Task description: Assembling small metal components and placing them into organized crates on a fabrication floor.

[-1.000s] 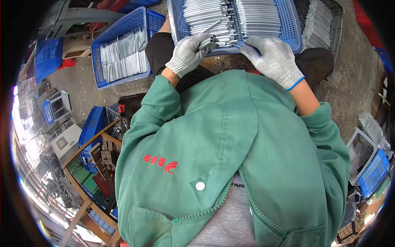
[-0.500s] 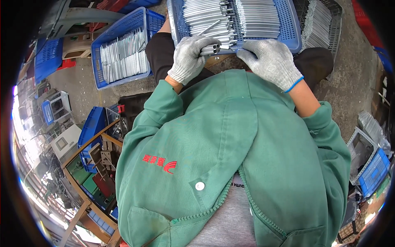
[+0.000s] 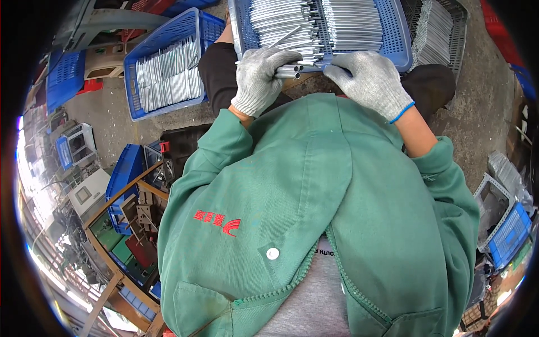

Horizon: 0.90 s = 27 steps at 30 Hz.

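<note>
My left hand (image 3: pixel 259 80), in a grey knitted glove, is closed round a small bundle of metal tubes (image 3: pixel 288 72). Their open round ends point right, toward my other hand. My right hand (image 3: pixel 370 81), gloved alike with a blue cuff edge, has its thumb and forefinger pressed together. Something thin and small seems to stick out of that pinch toward the tubes, too small to name. Just beyond both hands stands a blue plastic crate (image 3: pixel 397 42) with rows of silvery tubes (image 3: pixel 351 25). One loose tube (image 3: pixel 285 36) lies aslant on the left row.
A second blue crate (image 3: pixel 132 92) full of tubes stands on the floor at left. To the right, a dark crate (image 3: pixel 461 39) holds more silvery pieces (image 3: pixel 432 33). A wooden-framed bench (image 3: pixel 101 210) and blue bins (image 3: pixel 124 168) are at lower left; a metal frame (image 3: pixel 487 210) lies at right.
My left hand has tilted the tubes slightly, and their ends sit a little lower and farther right. My right hand has barely moved.
</note>
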Available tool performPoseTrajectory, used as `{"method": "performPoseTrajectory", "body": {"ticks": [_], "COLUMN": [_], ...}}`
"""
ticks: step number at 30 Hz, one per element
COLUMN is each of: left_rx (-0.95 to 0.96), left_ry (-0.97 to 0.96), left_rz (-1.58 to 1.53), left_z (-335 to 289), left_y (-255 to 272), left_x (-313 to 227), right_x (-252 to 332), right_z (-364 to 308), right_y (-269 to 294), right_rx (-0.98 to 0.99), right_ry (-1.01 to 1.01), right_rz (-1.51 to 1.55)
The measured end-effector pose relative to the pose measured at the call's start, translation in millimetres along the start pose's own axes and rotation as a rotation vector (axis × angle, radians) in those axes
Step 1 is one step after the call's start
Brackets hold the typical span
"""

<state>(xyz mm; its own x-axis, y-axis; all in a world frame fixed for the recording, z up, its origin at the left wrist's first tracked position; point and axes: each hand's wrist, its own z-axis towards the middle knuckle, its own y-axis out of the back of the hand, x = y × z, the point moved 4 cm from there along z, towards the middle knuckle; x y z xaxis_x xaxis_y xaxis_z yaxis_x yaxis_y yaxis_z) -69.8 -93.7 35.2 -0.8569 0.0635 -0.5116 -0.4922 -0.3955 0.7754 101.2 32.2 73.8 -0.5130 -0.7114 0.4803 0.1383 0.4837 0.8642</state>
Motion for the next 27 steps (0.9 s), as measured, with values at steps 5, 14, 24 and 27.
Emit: {"method": "performPoseTrajectory", "body": {"ticks": [5,14,24,27], "left_rx": [-0.017,-0.019,-0.016,0.028], "left_ry": [-0.014,-0.015,0.026,0.043], "left_rz": [0.019,-0.008,0.07,0.128], "left_z": [3.4,1.9,0.9,1.3], "left_y": [2.2,-1.2,-8.5,-18.4], "left_x": [-0.6,-0.5,8.9,23.5], "right_x": [0.8,-5.4,-13.7,-19.5], "right_z": [1.0,4.1,9.3,12.3], "right_y": [9.7,0.8,-9.9,-18.3], "right_rx": [-0.052,-0.016,-0.027,-0.088], "right_ry": [0.003,-0.042,-0.079,-0.14], "right_rz": [0.054,0.09,0.096,0.03]}}
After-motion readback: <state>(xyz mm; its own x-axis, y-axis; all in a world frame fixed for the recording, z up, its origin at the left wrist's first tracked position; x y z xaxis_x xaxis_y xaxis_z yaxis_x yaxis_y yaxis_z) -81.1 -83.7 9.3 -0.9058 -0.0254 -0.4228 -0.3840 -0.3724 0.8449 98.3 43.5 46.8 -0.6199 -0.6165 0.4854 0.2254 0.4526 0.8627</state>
